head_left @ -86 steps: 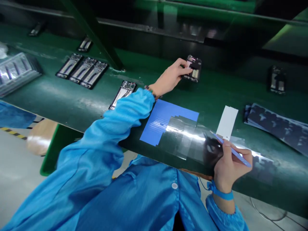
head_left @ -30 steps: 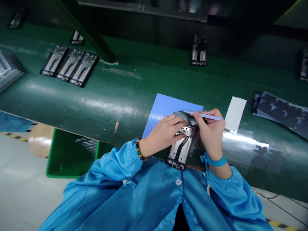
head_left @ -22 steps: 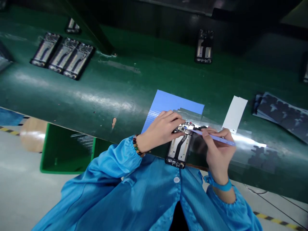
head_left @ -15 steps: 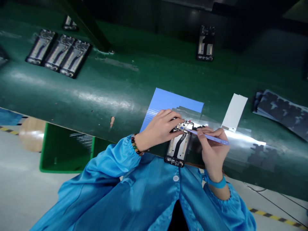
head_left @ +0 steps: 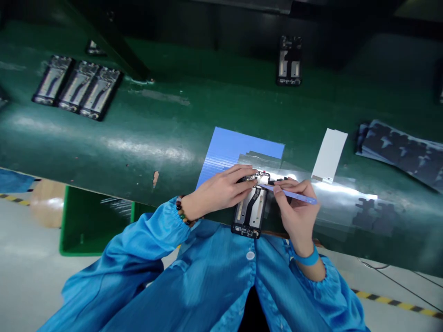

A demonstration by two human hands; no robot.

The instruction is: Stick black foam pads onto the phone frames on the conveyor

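Observation:
An opened phone frame (head_left: 251, 207) lies at the table's front edge, its circuit board at the far end and a dark ribbon cable down its middle. My left hand (head_left: 224, 190) grips the phone's upper left side, thumb and fingers closed around the board end. In my right hand (head_left: 298, 207) is a flat purple tool (head_left: 294, 194), pinched between thumb and fingers. Its tip rests at the circuit board beside my left fingertips. Under the phone's far end are a grey sheet (head_left: 265, 160) and a blue sheet (head_left: 224, 147).
Three opened phones (head_left: 76, 86) lie side by side at the left, another (head_left: 290, 61) at the back. A white card (head_left: 330, 154) and a stack of dark sheets (head_left: 398, 146) lie to the right. A green post (head_left: 114, 46) rises behind; a green bin (head_left: 93, 221) stands below the table.
The whole view has shifted slightly. My left fingers have moved a little on the board, while the tool stays in my right hand with its tip at the phone.

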